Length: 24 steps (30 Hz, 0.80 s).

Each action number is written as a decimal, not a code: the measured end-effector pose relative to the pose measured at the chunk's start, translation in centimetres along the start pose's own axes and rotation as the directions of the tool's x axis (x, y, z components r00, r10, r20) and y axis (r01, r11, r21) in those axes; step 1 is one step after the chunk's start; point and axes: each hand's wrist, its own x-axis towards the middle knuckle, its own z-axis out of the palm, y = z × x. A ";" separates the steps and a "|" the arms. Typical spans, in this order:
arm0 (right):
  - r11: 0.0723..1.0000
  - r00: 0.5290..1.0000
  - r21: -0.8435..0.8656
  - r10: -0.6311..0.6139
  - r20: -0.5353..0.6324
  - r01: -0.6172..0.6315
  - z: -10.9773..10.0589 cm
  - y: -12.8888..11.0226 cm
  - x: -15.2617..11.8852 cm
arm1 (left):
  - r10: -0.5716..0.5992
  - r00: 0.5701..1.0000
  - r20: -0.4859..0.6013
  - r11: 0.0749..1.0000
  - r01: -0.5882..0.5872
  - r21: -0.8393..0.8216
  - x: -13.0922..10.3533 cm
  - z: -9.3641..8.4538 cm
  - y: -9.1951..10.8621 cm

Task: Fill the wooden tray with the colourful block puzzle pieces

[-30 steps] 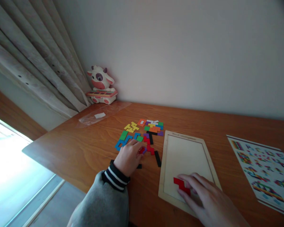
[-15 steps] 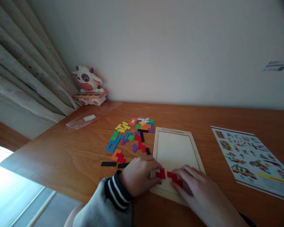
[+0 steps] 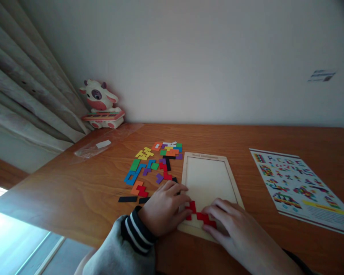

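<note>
A wooden puzzle board point(image 3: 209, 177) with a raised frame lies in front of me. Over its near left part, my left hand point(image 3: 167, 208) pinches a red puzzle piece point(image 3: 192, 206), whose left side is partly hidden by the fingers. My right hand point(image 3: 232, 225) has thumb and fingers closed on a second, stepped red puzzle piece point(image 3: 205, 219) at the board's near end. The two pieces sit very close together; whether they touch I cannot tell.
Left of the board lie several loose coloured pieces, among them a green piece point(image 3: 135, 165) and a black strip point(image 3: 127, 199). A printed pattern sheet point(image 3: 301, 183) is at the right. A toy cow point(image 3: 101, 103) and a plastic bag point(image 3: 88, 149) are at the back left.
The right red piece has come nearer to me and a little closer to the left one. More of the left red piece shows between my fingers. The whole view has shifted slightly.
</note>
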 end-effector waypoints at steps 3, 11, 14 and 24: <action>1.000 1.000 0.013 0.005 0.013 -0.005 0.0 0.0 0.0 | -0.046 0.999 -0.023 0.998 0.047 0.038 -0.2 0.2 -0.1; 0.998 0.999 0.051 0.019 0.029 -0.020 -0.2 0.5 0.1 | 0.010 1.000 0.013 0.999 -0.010 0.045 -0.6 0.0 -0.5; 0.995 0.998 0.089 0.042 0.036 -0.045 -0.2 0.6 0.0 | 0.057 0.998 0.022 0.997 -0.058 0.048 -0.6 -0.2 -0.5; 0.976 0.995 0.199 0.079 0.065 -0.090 -0.5 0.1 0.3 | 0.234 0.972 0.033 0.972 -0.234 0.011 -0.7 -0.5 -0.4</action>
